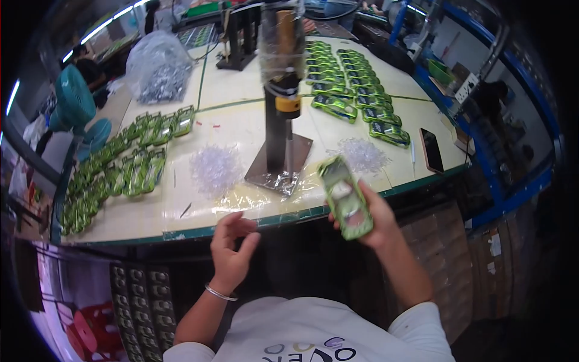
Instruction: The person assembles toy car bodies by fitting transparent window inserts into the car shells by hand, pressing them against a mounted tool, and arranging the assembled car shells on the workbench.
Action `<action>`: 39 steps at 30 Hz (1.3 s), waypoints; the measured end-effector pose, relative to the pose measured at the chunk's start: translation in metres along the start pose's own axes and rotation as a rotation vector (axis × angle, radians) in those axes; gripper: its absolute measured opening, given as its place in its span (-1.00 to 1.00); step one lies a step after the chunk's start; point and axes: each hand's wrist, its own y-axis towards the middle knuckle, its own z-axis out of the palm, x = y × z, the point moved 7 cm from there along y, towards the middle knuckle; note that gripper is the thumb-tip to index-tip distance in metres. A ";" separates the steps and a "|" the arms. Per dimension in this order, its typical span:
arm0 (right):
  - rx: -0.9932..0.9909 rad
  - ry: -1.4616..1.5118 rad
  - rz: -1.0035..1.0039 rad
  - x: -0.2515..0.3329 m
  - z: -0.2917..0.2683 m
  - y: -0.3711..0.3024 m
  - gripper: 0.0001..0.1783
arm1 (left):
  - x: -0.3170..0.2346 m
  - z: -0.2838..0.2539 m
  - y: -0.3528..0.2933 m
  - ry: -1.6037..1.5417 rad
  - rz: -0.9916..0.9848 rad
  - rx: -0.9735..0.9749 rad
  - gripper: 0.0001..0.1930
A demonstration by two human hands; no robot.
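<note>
My right hand [377, 214] grips a green toy car body [345, 198] just past the table's front edge. Its hollow side faces up, and pale, clear parts show inside. At the table edge, my left hand [234, 238] hovers with fingers loosely curved and the thumb apart, holding nothing I can see. Between the hands and a bit farther off stands an upright screwdriver-like tool [288, 114] on a square metal base plate [256, 166]. Piles of small clear plastic pieces lie on both sides of it, a left pile [215, 169] and a right pile [360, 155].
Rows of green car bodies [142, 172] line the table's left side. More rows of car bodies [386, 114] stand back right. A phone [431, 151] and a thin white stick [413, 152] lie near the right edge. A clear bag of grey parts [160, 72] sits back left, near a teal fan [75, 93].
</note>
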 end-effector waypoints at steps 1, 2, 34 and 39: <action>-0.022 -0.127 -0.149 0.031 0.003 0.006 -0.54 | -0.008 -0.011 0.007 0.109 0.081 -0.081 -0.68; -0.128 -0.319 -0.335 0.067 -0.001 0.012 -0.63 | -0.015 -0.018 0.015 0.221 0.190 -0.131 -0.73; -0.512 -1.872 -1.137 0.206 -0.005 0.112 -0.60 | 0.001 -0.050 0.048 0.823 0.304 -0.335 -0.93; -0.487 -1.569 -1.101 0.165 -0.060 -0.042 -0.73 | 0.000 -0.068 0.044 0.858 0.299 -0.359 -0.87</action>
